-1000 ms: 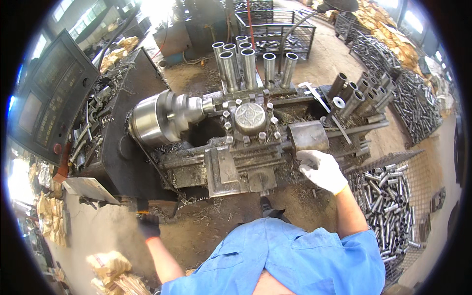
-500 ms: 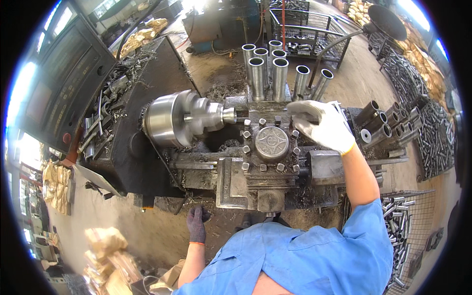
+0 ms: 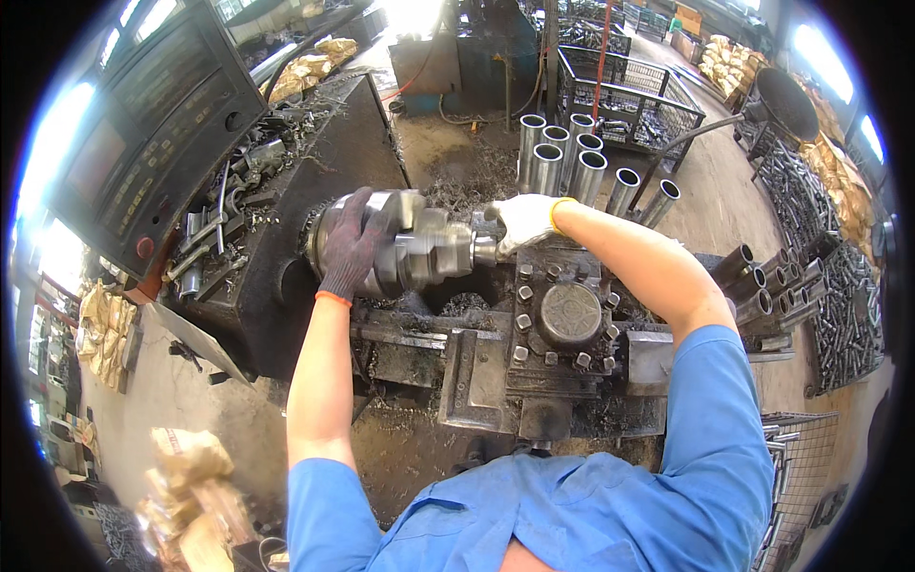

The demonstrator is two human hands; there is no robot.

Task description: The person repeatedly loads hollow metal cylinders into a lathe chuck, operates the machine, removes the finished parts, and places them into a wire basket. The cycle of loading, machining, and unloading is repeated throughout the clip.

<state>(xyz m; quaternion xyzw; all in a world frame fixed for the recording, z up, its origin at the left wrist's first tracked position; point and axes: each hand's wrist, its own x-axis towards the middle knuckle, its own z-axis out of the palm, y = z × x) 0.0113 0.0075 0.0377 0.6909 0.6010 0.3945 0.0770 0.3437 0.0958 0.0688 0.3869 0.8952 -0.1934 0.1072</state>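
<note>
A lathe chuck [image 3: 357,250] with stepped jaws [image 3: 434,246] holds a short metal tube [image 3: 484,250]; the jaws look smeared by motion. My left hand [image 3: 357,243], in a dark glove with an orange cuff, lies over the chuck's near side with its fingers stretched out. At the tube's free end is my right hand [image 3: 526,221] in a white glove, its thumb and fingers closed about the end, the fingertips partly hidden. Just right of the chuck sits the square tool post [image 3: 570,315], ringed with bolts, below my right forearm.
Several upright steel tubes [image 3: 548,172] stand behind the tool post. More dark tubes [image 3: 753,286] lie stacked to the right. A control panel [image 3: 143,133] rises at the left, beside metal scraps [image 3: 205,257]. Wire baskets [image 3: 629,105] of parts stand behind; a lamp [image 3: 786,103] hangs at right.
My left hand has risen from beside the machine onto the chuck. My right hand has moved left from behind the tool post to the tube's end. The view has shifted slightly.
</note>
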